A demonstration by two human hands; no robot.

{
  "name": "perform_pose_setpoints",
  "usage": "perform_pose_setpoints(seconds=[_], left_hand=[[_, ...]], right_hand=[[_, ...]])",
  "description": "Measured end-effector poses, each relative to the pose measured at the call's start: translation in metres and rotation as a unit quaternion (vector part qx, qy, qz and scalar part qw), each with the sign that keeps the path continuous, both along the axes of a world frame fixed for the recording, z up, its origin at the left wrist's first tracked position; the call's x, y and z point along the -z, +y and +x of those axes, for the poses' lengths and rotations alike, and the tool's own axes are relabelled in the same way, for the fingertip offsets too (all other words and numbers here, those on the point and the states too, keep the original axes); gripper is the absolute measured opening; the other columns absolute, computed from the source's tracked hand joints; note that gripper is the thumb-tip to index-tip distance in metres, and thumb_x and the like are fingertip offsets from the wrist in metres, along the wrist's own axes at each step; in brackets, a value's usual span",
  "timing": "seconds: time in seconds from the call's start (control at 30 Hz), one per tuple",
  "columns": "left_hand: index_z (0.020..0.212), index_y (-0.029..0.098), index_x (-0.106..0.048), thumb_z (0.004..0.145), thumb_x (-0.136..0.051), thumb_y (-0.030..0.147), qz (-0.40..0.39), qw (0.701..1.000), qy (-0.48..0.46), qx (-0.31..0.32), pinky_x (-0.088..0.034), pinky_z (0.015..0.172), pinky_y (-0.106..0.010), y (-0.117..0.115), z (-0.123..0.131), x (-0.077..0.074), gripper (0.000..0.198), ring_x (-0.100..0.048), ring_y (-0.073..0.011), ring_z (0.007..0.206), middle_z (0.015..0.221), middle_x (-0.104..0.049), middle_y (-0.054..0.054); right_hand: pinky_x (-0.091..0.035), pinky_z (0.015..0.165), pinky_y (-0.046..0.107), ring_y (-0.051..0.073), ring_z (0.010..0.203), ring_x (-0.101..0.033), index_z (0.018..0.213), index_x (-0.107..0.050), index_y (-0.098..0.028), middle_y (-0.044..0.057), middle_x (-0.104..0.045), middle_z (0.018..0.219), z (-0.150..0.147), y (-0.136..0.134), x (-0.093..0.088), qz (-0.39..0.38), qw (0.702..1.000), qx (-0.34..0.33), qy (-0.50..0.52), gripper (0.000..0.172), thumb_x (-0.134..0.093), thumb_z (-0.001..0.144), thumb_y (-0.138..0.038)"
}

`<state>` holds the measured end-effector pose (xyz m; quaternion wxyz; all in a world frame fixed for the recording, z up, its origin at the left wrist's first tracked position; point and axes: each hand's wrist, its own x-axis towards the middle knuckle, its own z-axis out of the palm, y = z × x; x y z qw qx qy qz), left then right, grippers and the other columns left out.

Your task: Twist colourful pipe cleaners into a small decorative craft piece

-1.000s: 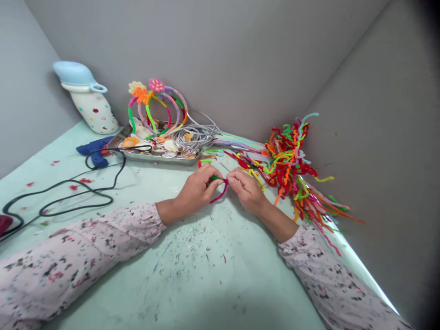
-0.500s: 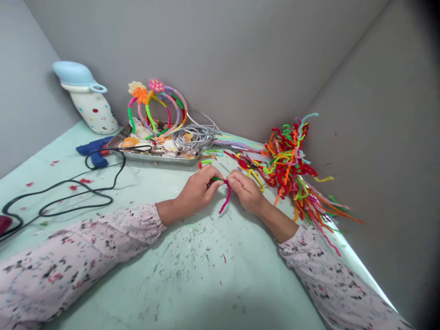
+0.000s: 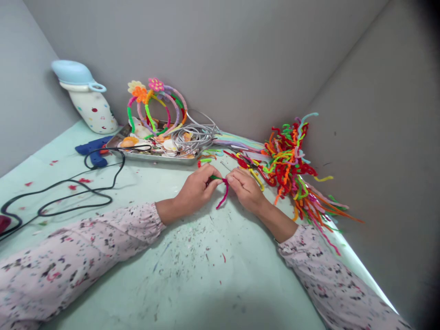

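Over the middle of the table, my left hand (image 3: 196, 187) is closed, its thumb and fingers pinching a green pipe cleaner (image 3: 215, 177). My right hand (image 3: 246, 189) is closed too, close beside it, pinching at a magenta pipe cleaner (image 3: 224, 198) where it meets the green one. The magenta tail hangs down in a curve between the hands. Just beyond my fingers shows a thin grey wire end (image 3: 226, 166). Past my left knuckles a short red and green fuzzy piece (image 3: 205, 161) sticks out. What lies inside the fingers is hidden.
A metal tray (image 3: 161, 159) holds scraps, coiled grey wire (image 3: 195, 137) and several fuzzy flower headbands (image 3: 147, 107). Left are a blue glue gun (image 3: 94, 149), black cord (image 3: 79, 196) and a bottle (image 3: 91, 107). A heap of pipe cleaners (image 3: 288, 158) and scissors (image 3: 252, 163) lie right.
The loose magenta tail has swung slightly up and to the left. Both hands keep nearly the same place and grip.
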<state>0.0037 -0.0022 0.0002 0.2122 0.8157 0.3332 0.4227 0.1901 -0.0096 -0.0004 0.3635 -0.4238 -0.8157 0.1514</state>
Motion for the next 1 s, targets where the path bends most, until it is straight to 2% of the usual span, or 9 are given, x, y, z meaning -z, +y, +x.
perform_pose_setpoints(seconds=[0.2, 0.67, 1.0], left_hand=[[0.085, 0.016, -0.056, 0.089, -0.051, 0.019, 0.009, 1.0, 0.008, 0.015, -0.039, 0.068, -0.028, 0.0002, 0.0002, -0.0003, 0.007, -0.048, -0.0143, 0.074, 0.077, -0.054, -0.001], [0.086, 0.016, -0.057, 0.089, -0.051, 0.019, 0.001, 1.0, 0.006, 0.02, -0.039, 0.068, -0.028, -0.0004, 0.0004, -0.0018, 0.007, -0.05, -0.0148, 0.074, 0.077, -0.055, -0.002], [0.086, 0.016, -0.057, 0.09, -0.051, 0.02, 0.01, 1.0, 0.005, 0.027, -0.039, 0.069, -0.028, 0.0015, -0.0003, 0.0007, 0.008, -0.049, -0.0148, 0.075, 0.077, -0.055, -0.002]], right_hand=[[-0.035, 0.072, 0.033, 0.016, 0.069, -0.045, 0.067, -0.043, -0.021, -0.002, -0.044, 0.066, -0.0008, 0.0005, 0.0009, -0.019, 0.999, -0.013, 0.026, 0.034, -0.035, 0.097, -0.035], [-0.034, 0.072, 0.031, 0.015, 0.069, -0.044, 0.067, -0.044, -0.021, -0.002, -0.043, 0.067, 0.001, 0.0001, 0.0006, -0.024, 0.999, -0.022, 0.043, 0.032, -0.038, 0.096, -0.034], [-0.032, 0.069, 0.032, 0.015, 0.066, -0.04, 0.063, -0.036, -0.021, -0.002, -0.038, 0.064, 0.0005, 0.003, 0.0043, -0.053, 0.996, -0.023, 0.06, 0.036, -0.036, 0.096, -0.035]])
